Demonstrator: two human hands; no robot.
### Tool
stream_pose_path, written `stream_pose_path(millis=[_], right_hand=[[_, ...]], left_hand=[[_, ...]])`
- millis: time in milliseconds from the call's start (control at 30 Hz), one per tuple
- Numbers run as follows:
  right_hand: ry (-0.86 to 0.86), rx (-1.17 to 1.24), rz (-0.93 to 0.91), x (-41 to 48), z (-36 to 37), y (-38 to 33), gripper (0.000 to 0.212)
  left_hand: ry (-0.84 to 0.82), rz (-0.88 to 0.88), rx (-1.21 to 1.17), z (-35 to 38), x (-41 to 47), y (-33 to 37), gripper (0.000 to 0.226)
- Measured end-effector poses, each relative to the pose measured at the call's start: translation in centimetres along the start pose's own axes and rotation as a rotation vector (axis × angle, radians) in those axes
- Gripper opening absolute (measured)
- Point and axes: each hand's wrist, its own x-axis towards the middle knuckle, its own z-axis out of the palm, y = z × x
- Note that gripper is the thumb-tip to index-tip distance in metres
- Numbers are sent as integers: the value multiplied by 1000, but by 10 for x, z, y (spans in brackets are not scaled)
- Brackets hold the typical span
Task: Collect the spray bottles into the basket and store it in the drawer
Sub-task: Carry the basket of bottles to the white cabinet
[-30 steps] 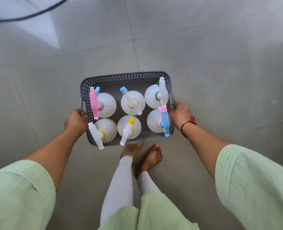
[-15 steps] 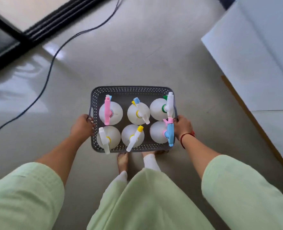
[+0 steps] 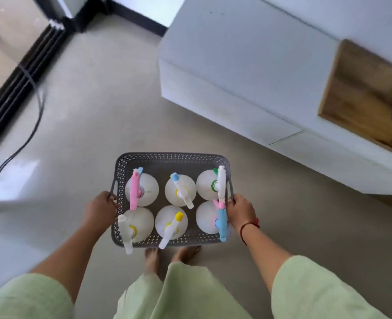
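Observation:
I carry a grey perforated basket (image 3: 172, 157) above the floor, level in front of me. Several white spray bottles (image 3: 180, 189) stand upright inside it in two rows, with pink, blue, yellow and white trigger heads. My left hand (image 3: 100, 210) grips the basket's left handle. My right hand (image 3: 241, 211), a red thread at its wrist, grips the right handle. A white low cabinet with closed drawer fronts (image 3: 225, 104) stands ahead to the right.
A black cable (image 3: 32, 127) snakes over the glossy tiles at the left, near a dark sliding-door track (image 3: 18, 81). The cabinet has a wooden inset (image 3: 360, 93) with a dark object at the right edge. My bare feet (image 3: 167, 254) show below the basket.
The view has swung to the right and forward: the white cabinet now fills the upper right and is closer. Both hands keep the same hold on the basket.

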Motion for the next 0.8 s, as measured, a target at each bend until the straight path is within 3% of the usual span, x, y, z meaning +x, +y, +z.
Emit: stream_pose_path(millis=[467,800], right_hand=[[80,301,483,89,-84,107,21],[109,425,632,141,-83,198,23]], left_hand=[[-170,376,454,122,66,247,27],[-258,484,608,233,67,303,17]])
